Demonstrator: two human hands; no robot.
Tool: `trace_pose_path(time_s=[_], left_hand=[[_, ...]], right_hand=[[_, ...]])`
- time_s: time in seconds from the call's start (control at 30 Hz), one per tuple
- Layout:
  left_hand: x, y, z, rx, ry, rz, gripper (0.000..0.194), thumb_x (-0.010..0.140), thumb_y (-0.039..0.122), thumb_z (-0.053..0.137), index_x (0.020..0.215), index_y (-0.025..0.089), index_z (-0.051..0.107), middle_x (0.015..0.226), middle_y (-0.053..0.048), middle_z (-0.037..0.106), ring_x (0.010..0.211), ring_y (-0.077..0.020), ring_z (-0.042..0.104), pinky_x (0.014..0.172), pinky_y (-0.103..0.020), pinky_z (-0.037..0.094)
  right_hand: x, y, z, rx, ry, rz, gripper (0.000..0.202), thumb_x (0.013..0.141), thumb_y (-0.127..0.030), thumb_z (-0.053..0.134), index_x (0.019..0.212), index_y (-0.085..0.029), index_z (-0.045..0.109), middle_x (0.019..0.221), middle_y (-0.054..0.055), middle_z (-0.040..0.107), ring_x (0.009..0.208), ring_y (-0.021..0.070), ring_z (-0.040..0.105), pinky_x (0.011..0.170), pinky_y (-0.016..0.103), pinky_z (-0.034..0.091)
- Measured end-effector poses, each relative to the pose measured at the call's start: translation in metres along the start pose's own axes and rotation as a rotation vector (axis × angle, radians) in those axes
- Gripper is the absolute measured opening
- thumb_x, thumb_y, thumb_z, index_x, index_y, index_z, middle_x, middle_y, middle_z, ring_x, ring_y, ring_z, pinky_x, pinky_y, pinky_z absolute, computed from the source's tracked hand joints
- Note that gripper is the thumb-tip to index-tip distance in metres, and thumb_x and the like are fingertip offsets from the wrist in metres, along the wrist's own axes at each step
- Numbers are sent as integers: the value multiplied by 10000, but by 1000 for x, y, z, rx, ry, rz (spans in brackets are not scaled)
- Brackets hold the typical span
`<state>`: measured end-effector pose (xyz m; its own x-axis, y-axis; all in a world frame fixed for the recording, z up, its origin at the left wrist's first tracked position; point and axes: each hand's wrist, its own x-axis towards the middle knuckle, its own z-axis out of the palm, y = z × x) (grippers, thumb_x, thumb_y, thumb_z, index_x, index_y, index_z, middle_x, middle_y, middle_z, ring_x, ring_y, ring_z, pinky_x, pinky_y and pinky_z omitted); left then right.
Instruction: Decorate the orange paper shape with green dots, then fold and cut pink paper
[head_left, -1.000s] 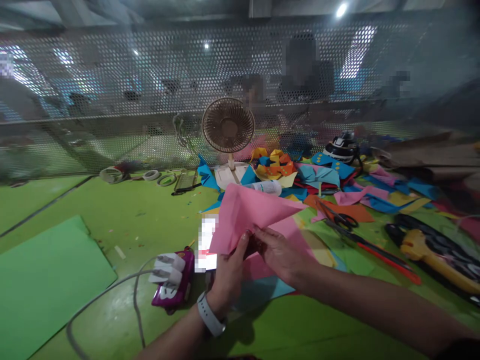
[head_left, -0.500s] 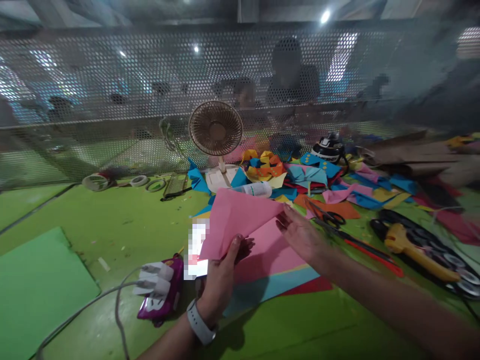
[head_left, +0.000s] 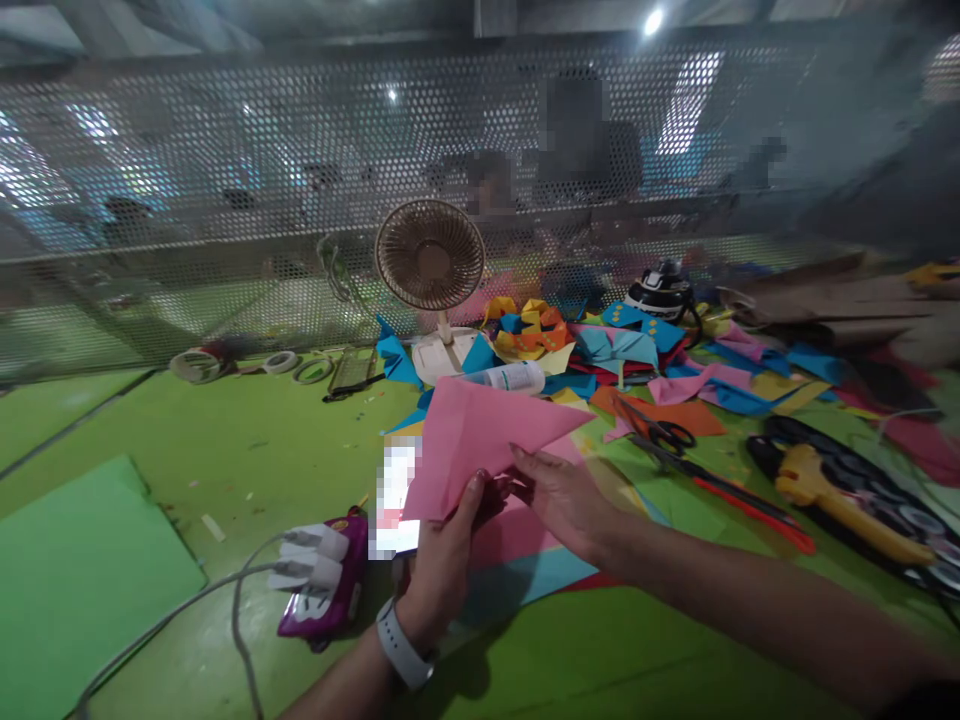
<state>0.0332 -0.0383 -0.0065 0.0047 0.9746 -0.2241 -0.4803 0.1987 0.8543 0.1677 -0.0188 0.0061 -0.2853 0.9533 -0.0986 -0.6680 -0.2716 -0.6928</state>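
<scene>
A folded pink paper [head_left: 487, 430] with a pointed right end is held up above the table. My left hand [head_left: 444, 560], with a white watch on the wrist, grips its lower edge, thumb on the front face. My right hand [head_left: 566, 500] pinches the lower edge just right of the left thumb; its fingertips are partly hidden. Below lie flat sheets, including a pink sheet [head_left: 517, 530] and a light blue sheet [head_left: 525, 582]. Left of the paper, a lit phone [head_left: 394, 495] lies partly covered.
A purple power strip [head_left: 330, 590] with white plugs lies left, near a green sheet [head_left: 82, 580]. Scissors [head_left: 660, 432], a red cutter [head_left: 757, 510] and a yellow glue gun [head_left: 847, 505] lie right. Behind stand a fan [head_left: 431, 258], folded papers [head_left: 615, 345] and a perforated screen [head_left: 225, 190].
My right hand has moved left and down from the paper's right tip to its lower edge near my left thumb. The left hand keeps its hold.
</scene>
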Motion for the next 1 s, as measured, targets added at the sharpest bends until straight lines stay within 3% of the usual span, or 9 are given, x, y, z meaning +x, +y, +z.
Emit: trace_pose_path(time_s=[0.13, 0.3, 0.5, 0.63, 0.73, 0.87, 1.0], left_hand=[[-1, 4, 0, 7, 21, -16, 338, 717, 354, 757, 941, 108, 695, 885, -114, 749, 857, -227, 709, 862, -353, 542], [-3, 6, 2, 68, -25, 1, 337, 748, 385, 724, 914, 92, 700, 885, -128, 748, 854, -244, 710, 855, -378, 547], [0, 9, 1, 128, -55, -13, 329, 744, 389, 728, 869, 87, 701, 824, -125, 749, 791, -241, 715, 782, -369, 568], [-1, 8, -2, 179, -125, -70, 317, 757, 384, 721, 880, 92, 697, 792, -111, 747, 732, -209, 711, 743, -341, 568], [-3, 8, -1, 222, -211, -145, 307, 738, 374, 740, 862, 97, 698, 744, -100, 744, 674, -185, 701, 700, -318, 565], [-1, 11, -1, 258, -216, -169, 285, 735, 382, 739, 770, 99, 716, 694, -96, 735, 626, -154, 683, 662, -267, 544], [5, 15, -4, 205, -110, -54, 236, 748, 368, 727, 726, 133, 719, 703, -54, 722, 668, -137, 675, 672, -239, 530]], right_hand=[[5, -12, -9, 15, 162, -72, 136, 666, -306, 787, 759, -227, 727, 826, -28, 723, 857, 141, 612, 887, 295, 418], [4, -35, -50, 2, 387, -146, 159, 625, -287, 806, 755, -253, 720, 794, -65, 722, 818, 108, 618, 814, 240, 458], [-1, -63, -81, -32, 444, -151, 105, 708, -273, 745, 808, -251, 721, 887, -37, 737, 811, 113, 631, 656, 197, 482], [-6, -79, -75, -132, 318, 45, 245, 764, -410, 683, 846, -183, 723, 910, 61, 731, 859, 187, 647, 713, 279, 505], [-14, -81, -65, -394, 128, 199, 329, 730, -480, 704, 817, -163, 707, 788, 43, 706, 706, 171, 628, 679, 292, 482], [-22, -73, -62, -770, 9, 165, 340, 654, -458, 773, 647, -141, 651, 584, -19, 580, 564, 120, 505, 549, 249, 372], [-23, -65, -67, -869, -41, 125, 407, 670, -489, 749, 526, -152, 571, 509, -63, 429, 506, 76, 363, 509, 232, 279]])
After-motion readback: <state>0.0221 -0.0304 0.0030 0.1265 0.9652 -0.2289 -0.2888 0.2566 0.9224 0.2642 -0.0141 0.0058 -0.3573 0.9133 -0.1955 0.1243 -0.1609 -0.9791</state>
